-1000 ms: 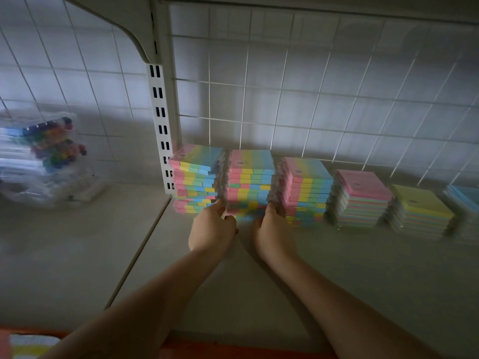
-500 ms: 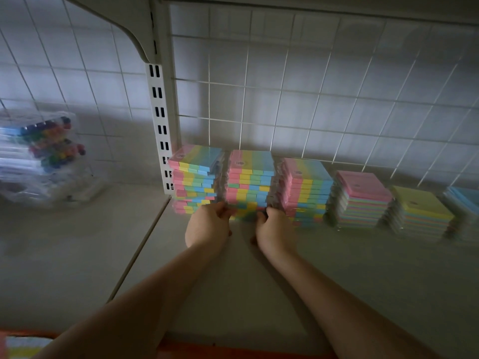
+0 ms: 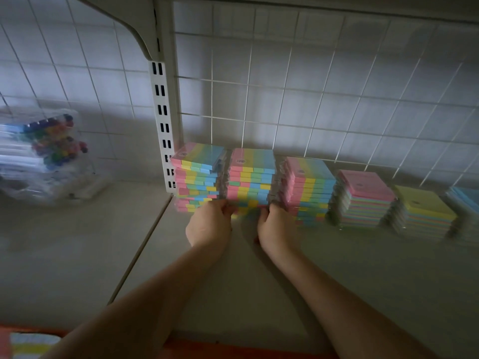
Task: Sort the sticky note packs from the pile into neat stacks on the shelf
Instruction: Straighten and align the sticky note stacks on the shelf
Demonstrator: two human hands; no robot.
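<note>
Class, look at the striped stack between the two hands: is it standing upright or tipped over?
Upright. The middle stack stands straight on the shelf, top pack flat, with the left hand and right hand gripping its base.

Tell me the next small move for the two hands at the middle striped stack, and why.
Probably squeeze the bottom packs inward and push them back flush. The left hand and right hand grip the base of the middle striped stack, whose lowest packs jut forward of the upper ones, and neighbouring stacks sit close on both sides.
</note>
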